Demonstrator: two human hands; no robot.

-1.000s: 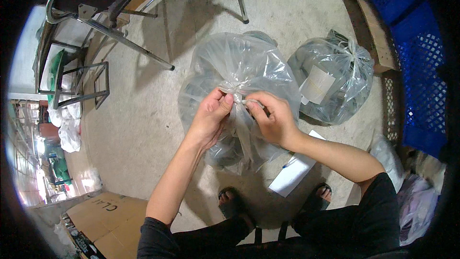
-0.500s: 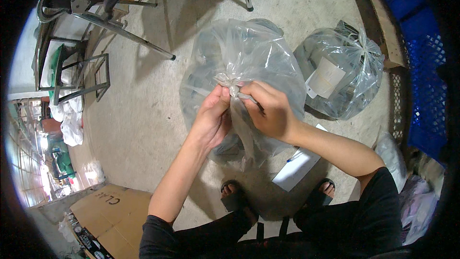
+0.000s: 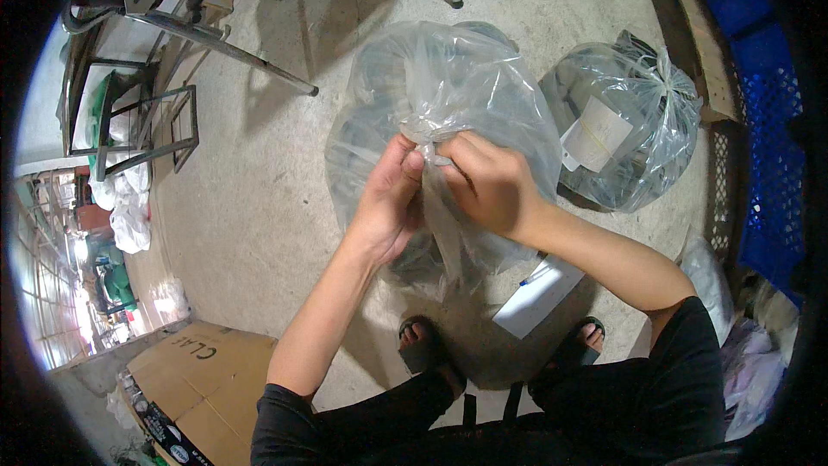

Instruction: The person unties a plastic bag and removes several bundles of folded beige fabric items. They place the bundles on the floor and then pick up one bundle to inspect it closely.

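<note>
Fingertips of the left hand (image 3: 392, 207) and right hand (image 3: 490, 181) pinch the twisted neck of a large bulging clear plastic bag (image 3: 470, 78), which sits on the grey concrete floor (image 3: 241, 233) directly beneath the hands and spreads beyond them. Near its lower right lies a white rectangular paper sheet (image 3: 530, 309) with a slim blue pen (image 3: 534, 277); farther right stands a second clear plastic bag (image 3: 655, 177), gathered at its top.

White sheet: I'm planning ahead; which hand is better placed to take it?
Probably the right hand: it's nearer the white sheet. The left hand is farther; both grip the large clear bag at its neck.
</note>
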